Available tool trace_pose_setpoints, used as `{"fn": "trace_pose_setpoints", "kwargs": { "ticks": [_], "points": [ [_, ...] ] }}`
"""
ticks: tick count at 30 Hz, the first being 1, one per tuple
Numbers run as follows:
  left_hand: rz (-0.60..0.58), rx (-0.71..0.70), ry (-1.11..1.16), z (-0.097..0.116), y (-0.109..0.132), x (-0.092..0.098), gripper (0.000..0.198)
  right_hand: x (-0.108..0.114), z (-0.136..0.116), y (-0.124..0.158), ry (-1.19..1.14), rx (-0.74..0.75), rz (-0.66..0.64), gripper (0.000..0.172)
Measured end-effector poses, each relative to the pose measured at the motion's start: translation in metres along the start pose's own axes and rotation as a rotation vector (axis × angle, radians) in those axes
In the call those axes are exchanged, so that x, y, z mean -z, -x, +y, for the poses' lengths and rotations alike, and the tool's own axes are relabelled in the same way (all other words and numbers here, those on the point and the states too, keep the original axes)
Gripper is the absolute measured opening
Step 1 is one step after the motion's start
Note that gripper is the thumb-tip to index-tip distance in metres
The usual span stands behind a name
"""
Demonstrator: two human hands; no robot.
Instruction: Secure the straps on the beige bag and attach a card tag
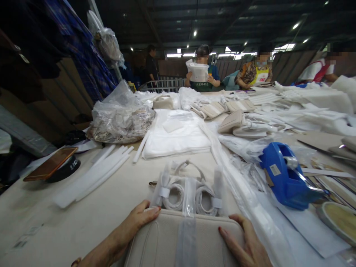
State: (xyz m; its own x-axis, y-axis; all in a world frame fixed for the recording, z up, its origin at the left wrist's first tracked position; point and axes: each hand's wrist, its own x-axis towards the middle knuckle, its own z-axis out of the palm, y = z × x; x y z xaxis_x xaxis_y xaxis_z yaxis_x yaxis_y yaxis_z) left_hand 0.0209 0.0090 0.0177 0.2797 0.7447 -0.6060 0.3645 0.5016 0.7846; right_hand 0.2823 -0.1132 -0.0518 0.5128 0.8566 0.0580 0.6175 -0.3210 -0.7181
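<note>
A beige handbag (211,237) lies at the table's near edge, a translucent plastic strip (187,231) running down its middle. Beyond its top edge are two coiled straps wrapped in white (174,196) and a curved handle (191,165). My left hand (139,220) grips the bag's upper left corner, thumb on the front panel. On the opposite side, my right hand (246,241) clasps the right edge, its thumb pressed to the front and fingers over the top corner. The fingers behind the bag are partly hidden, and so is the bag's lower part.
A blue tape dispenser (286,174) stands at right near a round tin (339,222). White foam sheets (178,137) are stacked ahead, beside a plastic bag of cords (122,118). A phone (51,163) rests at left. Co-workers (203,72) are across the table.
</note>
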Motion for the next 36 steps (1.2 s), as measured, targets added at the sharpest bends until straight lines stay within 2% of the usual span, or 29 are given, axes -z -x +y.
{"fn": "trace_pose_setpoints", "kwargs": {
  "ticks": [1, 4, 6, 9, 11, 14, 20, 24, 28, 36],
  "points": [
    [0.016, -0.003, 0.022, 0.0, -0.001, -0.002, 0.057, 0.001, 0.004, -0.003, 0.06, 0.105, 0.045, 0.038],
    [0.047, -0.048, 0.098, 0.0, -0.006, -0.007, 0.061, 0.004, 0.019, -0.011, 0.301, 0.54, 0.181, 0.037],
    [0.054, -0.053, 0.128, 0.002, -0.011, -0.007, 0.061, 0.003, 0.024, -0.014, 0.409, 0.699, 0.242, 0.039],
    [0.029, -0.004, 0.089, 0.008, -0.021, -0.001, 0.056, -0.001, 0.018, -0.014, 0.431, 0.703, 0.33, 0.033],
    [0.006, 0.015, 0.047, 0.012, -0.03, 0.003, 0.054, -0.001, 0.011, -0.016, 0.447, 0.743, 0.338, 0.031],
    [-0.006, -0.01, 0.008, 0.016, -0.044, 0.006, 0.051, 0.003, 0.002, -0.021, 0.495, 0.783, 0.301, 0.033],
    [-0.037, -0.032, -0.059, 0.011, -0.063, 0.005, 0.045, 0.011, -0.01, -0.03, 0.399, 0.699, 0.183, 0.031],
    [-0.044, -0.043, -0.033, 0.007, -0.068, 0.005, 0.044, 0.01, -0.015, -0.033, 0.382, 0.656, 0.148, 0.033],
    [-0.049, -0.025, 0.013, 0.007, -0.068, 0.004, 0.04, 0.012, -0.017, -0.037, 0.416, 0.685, 0.182, 0.046],
    [-0.029, 0.059, 0.03, 0.0, -0.066, 0.003, 0.03, 0.023, -0.004, -0.025, 0.443, 0.649, 0.088, 0.056]
  ]
}}
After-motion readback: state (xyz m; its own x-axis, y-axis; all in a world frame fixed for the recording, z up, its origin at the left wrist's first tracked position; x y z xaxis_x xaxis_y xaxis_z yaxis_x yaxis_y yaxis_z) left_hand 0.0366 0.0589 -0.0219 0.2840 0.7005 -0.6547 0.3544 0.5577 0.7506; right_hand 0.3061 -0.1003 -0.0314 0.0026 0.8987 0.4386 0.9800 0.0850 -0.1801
